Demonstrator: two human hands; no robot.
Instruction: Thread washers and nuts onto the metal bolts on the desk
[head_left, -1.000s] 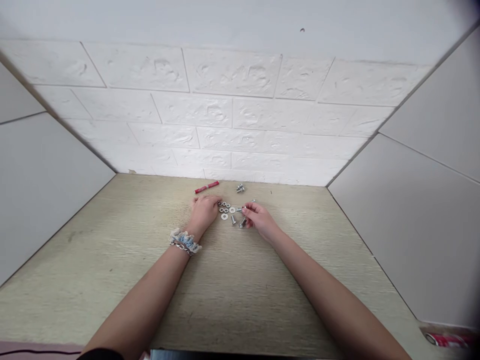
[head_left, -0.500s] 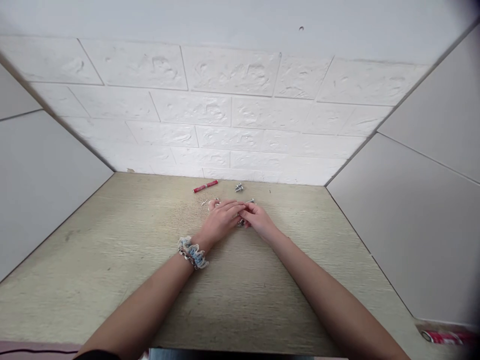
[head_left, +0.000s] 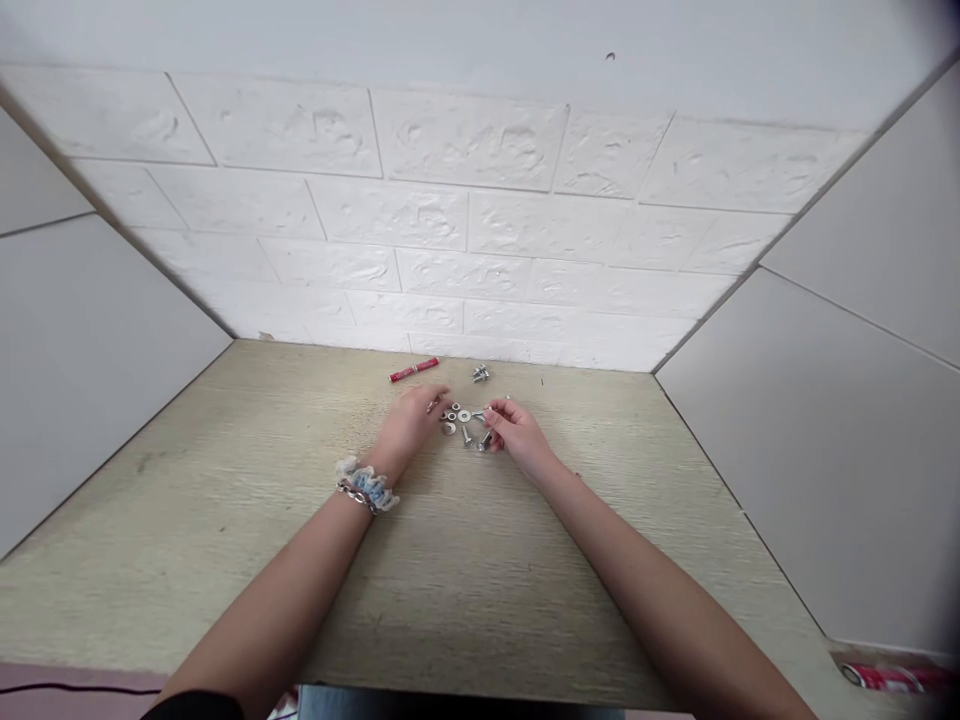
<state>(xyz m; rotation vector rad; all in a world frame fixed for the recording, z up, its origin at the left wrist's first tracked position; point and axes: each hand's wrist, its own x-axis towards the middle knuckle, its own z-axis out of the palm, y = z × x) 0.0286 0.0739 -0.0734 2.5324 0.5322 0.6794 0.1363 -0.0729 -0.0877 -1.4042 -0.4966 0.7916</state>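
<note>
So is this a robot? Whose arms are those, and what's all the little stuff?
No robot here, just a person's two bare hands. The camera sits on that person's head, looking forward and down.

On the wooden surface lie bolts, nuts and washers, plus a red stick-shaped thing farther back.

The left hand is beside the nuts. The right hand's fingertips are by some bolts. Everything's so small that I can't tell whether either hand holds anything.

Pale tabletop (head_left: 450, 580) with bolts (head_left: 467, 437), nuts (head_left: 456, 407), washers (head_left: 460, 417)
</note>
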